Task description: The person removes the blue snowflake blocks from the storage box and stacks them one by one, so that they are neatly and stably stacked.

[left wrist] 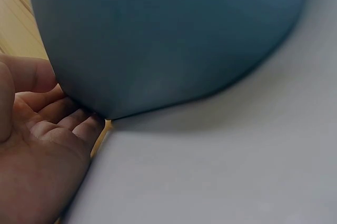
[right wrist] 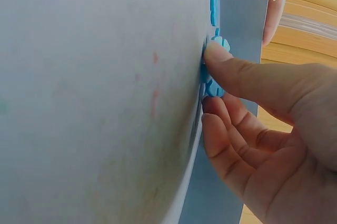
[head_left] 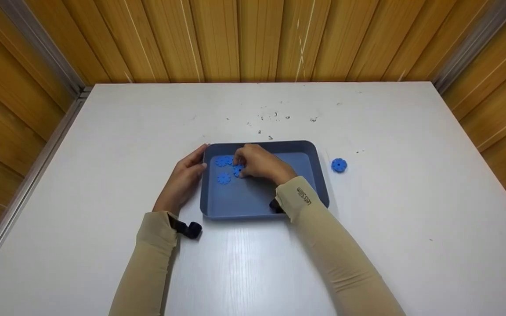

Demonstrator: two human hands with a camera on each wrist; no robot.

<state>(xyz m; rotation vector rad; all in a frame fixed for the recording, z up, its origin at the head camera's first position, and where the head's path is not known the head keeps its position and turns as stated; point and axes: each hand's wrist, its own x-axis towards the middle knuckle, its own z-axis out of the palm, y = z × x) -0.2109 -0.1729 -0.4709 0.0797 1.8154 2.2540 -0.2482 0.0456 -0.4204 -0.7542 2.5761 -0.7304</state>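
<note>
Blue flower pieces (head_left: pixel 223 177) are sitting in the tray (head_left: pixel 319 171). The right hand (head_left: pixel 259 163) is pinching one flower piece (head_left: pixel 237 170) inside the tray. The left hand (head_left: pixel 185 180) is resting flat-fingered against the tray's left side. One more blue flower (head_left: pixel 338 165) is waiting on the table (head_left: pixel 411 219), right of the tray.

The tray (head_left: pixel 319 175) that the left hand (head_left: pixel 185 180) steadies is plain slate blue. The flower-shaped discs (head_left: pixel 223 169) inside it, next to the right hand (head_left: pixel 259 164), are bright blue, as is the lone disc (head_left: pixel 339 165) lying well to the right of that hand. Both sleeves (head_left: pixel 323 245) are beige; the right one bears small dark lettering. Under the hands the table (head_left: pixel 411 197) is white, with dark specks beyond the tray. The walls (head_left: pixel 235 39) are honey-brown wood planks.
</note>
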